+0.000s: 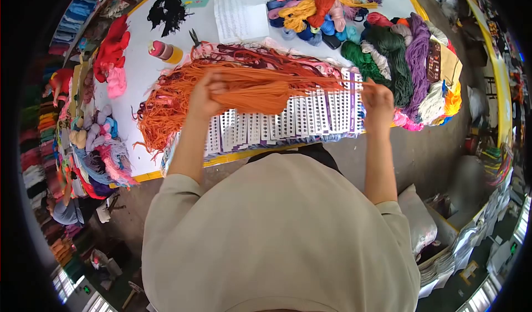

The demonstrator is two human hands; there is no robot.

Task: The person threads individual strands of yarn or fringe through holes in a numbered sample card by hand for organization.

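My left hand (206,95) is closed around a thick hank of orange yarn (257,98), which hangs to the right of the fist. Several thin strands run from it to my right hand (379,101), whose fingers are pinched together on them. Below the stretched yarn lies a row of white cards (282,118) with lines of dark holes and some purple edges. Behind and left of the cards spreads a heap of cut red, pink and orange threads (166,107). The right hand is held over the right end of the cards.
Coloured yarn skeins lie at the back (310,13) and right (393,51) of the white table (138,46). A printed sheet (241,15), black scissors (194,37), a yellow-and-pink spool (166,51) and black yarn (168,10) are further back. Another person (69,211) is at left.
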